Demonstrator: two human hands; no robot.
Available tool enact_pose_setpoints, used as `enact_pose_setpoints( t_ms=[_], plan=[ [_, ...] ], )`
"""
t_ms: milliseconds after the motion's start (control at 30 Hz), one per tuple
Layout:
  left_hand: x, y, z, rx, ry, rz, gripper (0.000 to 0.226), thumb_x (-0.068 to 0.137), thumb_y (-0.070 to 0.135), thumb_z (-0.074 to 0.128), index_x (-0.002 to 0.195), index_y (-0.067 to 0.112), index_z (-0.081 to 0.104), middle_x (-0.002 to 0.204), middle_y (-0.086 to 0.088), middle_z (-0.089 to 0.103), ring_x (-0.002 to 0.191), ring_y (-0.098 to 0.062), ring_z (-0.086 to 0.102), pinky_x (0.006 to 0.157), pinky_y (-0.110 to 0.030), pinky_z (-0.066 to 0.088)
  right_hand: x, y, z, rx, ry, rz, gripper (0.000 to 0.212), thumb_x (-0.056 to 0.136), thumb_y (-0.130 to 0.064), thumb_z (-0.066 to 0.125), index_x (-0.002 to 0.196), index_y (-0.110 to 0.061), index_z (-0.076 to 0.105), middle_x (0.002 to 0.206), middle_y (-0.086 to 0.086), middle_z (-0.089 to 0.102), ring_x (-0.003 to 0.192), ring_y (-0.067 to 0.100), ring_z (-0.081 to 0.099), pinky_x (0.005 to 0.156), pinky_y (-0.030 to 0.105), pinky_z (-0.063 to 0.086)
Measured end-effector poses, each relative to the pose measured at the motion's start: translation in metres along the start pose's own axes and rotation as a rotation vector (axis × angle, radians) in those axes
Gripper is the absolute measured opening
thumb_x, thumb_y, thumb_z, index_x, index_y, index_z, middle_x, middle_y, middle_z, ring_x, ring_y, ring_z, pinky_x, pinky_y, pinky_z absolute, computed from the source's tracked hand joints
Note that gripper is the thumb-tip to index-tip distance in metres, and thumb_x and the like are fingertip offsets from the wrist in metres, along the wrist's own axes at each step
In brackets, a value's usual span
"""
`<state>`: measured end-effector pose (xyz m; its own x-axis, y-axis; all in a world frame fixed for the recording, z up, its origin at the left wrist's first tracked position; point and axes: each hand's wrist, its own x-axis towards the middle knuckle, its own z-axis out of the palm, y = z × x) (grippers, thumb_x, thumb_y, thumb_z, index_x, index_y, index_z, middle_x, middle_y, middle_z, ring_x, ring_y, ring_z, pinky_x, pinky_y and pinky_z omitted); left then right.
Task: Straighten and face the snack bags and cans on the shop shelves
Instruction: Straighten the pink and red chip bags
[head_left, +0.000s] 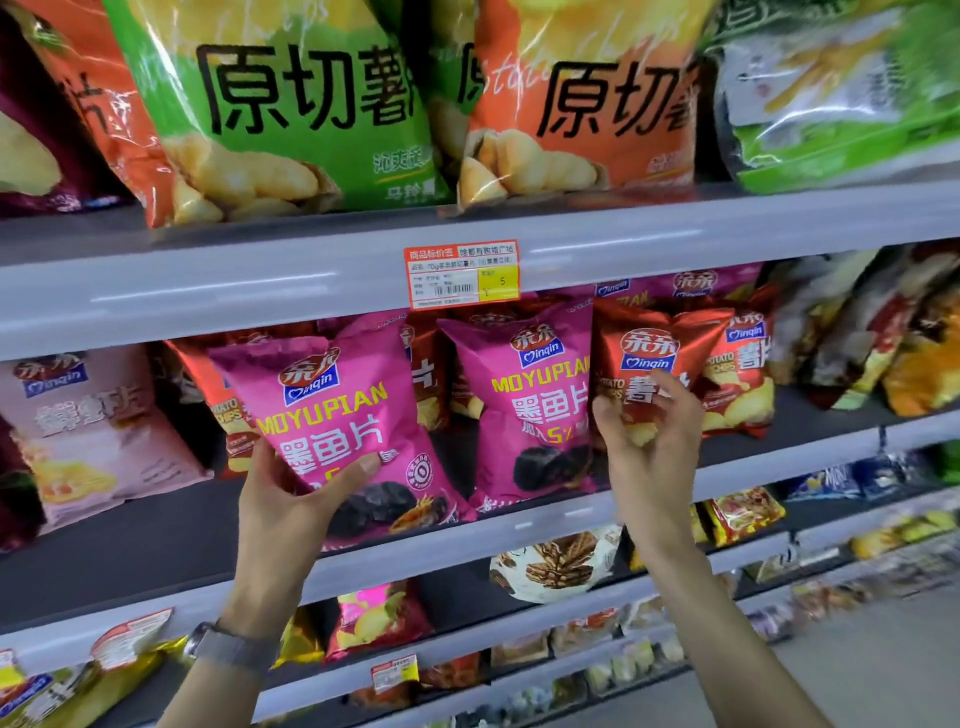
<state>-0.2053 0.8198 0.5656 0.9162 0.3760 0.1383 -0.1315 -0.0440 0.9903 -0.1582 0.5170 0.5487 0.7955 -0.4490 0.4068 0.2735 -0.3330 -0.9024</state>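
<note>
My left hand (291, 499) grips the lower left of a magenta MOYUPIAN snack bag (337, 415), thumb across its front; the bag tilts and hangs over the front edge of the middle shelf (156, 551). A second magenta bag (530, 410) stands upright to its right. My right hand (649, 431) holds the lower part of a red potato chip bag (654, 358), fingers curled round its front. More red bags (737, 379) stand behind and beside it.
The top shelf carries large green (291, 114) and orange (582, 114) chip bags, with a price tag (462, 273) on its rail. A pale pink bag (93, 431) lies at the left. Mixed snack bags fill the right end and the lower shelves (571, 613).
</note>
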Motion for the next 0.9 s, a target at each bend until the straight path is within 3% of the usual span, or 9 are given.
enact_pose_setpoints(
  t_ms=[67,167,267,333,400,500,733,900],
  plan=[
    [0.001,-0.002,-0.001,-0.009,-0.005,-0.008,0.070,0.069,0.022,0.092,0.131,0.019,0.060,0.114,0.001,0.078,0.103,-0.019,0.077,0.095,-0.045,0.059,0.012,0.006,-0.002,-0.057,0.112,0.011,0.076,0.088,-0.030,0.083,0.149,-0.014,0.038,0.143,-0.001,0.037,0.138,0.015,0.033,0.113,0.023,0.033],
    [0.004,-0.004,-0.003,-0.014,-0.012,-0.022,0.071,0.068,0.023,0.093,0.130,0.021,0.059,0.115,0.000,0.078,0.105,-0.021,0.076,0.097,-0.049,0.058,0.027,0.013,0.005,-0.111,0.093,0.111,0.109,0.079,-0.034,0.090,0.160,-0.012,0.020,0.155,0.006,0.034,0.144,0.016,0.026,0.122,0.038,0.023],
    [0.003,-0.003,-0.002,-0.031,-0.019,-0.035,0.073,0.065,0.025,0.093,0.129,0.021,0.058,0.114,0.000,0.078,0.104,-0.021,0.076,0.097,-0.051,0.059,0.040,0.025,0.011,-0.139,0.110,0.192,0.135,0.061,-0.063,0.087,0.163,-0.024,0.008,0.154,0.006,0.045,0.145,0.029,0.040,0.121,0.057,0.033],
    [0.003,-0.002,-0.003,-0.039,-0.024,-0.040,0.074,0.064,0.026,0.093,0.129,0.020,0.059,0.113,0.000,0.078,0.103,-0.021,0.077,0.096,-0.050,0.059,0.048,0.038,0.009,-0.146,0.109,0.239,0.138,0.055,-0.072,0.085,0.161,-0.036,0.004,0.145,0.002,0.056,0.135,0.029,0.054,0.111,0.061,0.045],
    [0.003,0.000,-0.006,-0.049,-0.025,-0.046,0.072,0.064,0.025,0.093,0.128,0.020,0.060,0.112,0.000,0.079,0.103,-0.020,0.077,0.096,-0.050,0.059,0.047,0.039,0.008,-0.109,0.117,0.256,0.131,0.061,-0.063,0.088,0.160,-0.039,0.007,0.137,-0.002,0.062,0.124,0.024,0.062,0.107,0.057,0.050],
    [0.003,0.001,-0.009,-0.048,-0.014,-0.040,0.069,0.066,0.021,0.093,0.127,0.019,0.060,0.111,0.002,0.079,0.102,-0.018,0.077,0.096,-0.051,0.059,0.041,0.035,0.007,-0.071,0.197,0.222,0.113,0.073,-0.037,0.091,0.160,-0.029,0.019,0.127,-0.007,0.064,0.111,0.015,0.064,0.103,0.044,0.051],
    [0.006,0.002,-0.012,-0.063,-0.026,-0.046,0.067,0.067,0.021,0.092,0.126,0.021,0.061,0.112,0.002,0.079,0.103,-0.020,0.077,0.096,-0.053,0.059,0.041,0.024,-0.015,0.005,0.416,0.109,0.117,0.064,-0.048,0.094,0.156,-0.038,0.024,0.140,-0.007,0.057,0.130,0.021,0.057,0.109,0.042,0.049],
    [0.005,0.003,-0.011,-0.048,-0.044,-0.033,0.067,0.067,0.021,0.091,0.126,0.019,0.060,0.110,0.001,0.079,0.101,-0.018,0.077,0.094,-0.050,0.060,0.029,0.007,-0.039,0.118,0.421,0.118,0.115,0.066,-0.042,0.097,0.157,-0.032,0.027,0.137,-0.008,0.060,0.114,-0.005,0.063,0.100,0.024,0.053]
  ],
)
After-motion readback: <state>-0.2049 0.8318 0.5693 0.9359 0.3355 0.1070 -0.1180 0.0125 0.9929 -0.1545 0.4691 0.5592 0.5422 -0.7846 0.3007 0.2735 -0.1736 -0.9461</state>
